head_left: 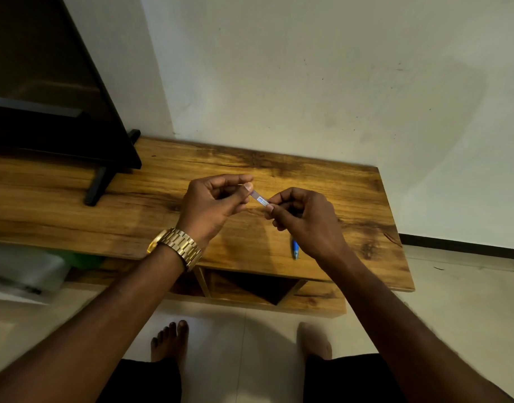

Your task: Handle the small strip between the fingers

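— What stands farthest to the left of the hands?

— A dark flat screen (46,82) on a black foot, resting on the wooden bench (133,205) against the pale wall (308,68). Below the bench's left end, something pale and green lies blurred on the floor; what it is cannot be told.

— And the left hand?

— The left hand (212,205), a gold watch (177,247) on its wrist, hovers above the bench with fingers curled, thumb and forefinger pinching one end of a thin clear pen barrel (259,198) with a small printed label.

— Where exactly is that barrel?

— Between the two hands, held in the air over the bench top, slanting down from the left hand's thumb to the right hand's fingertips.

— The right hand?

— The right hand (305,222) is curled too, pinching the barrel's other end between thumb and forefinger.

— Anything else close by?

— A blue pen piece (295,249) lies on the bench just beneath the right hand, near its wrist. Under the bench's front edge, between the forearms, an open compartment shows; bare feet stand on the tiled floor (468,301).
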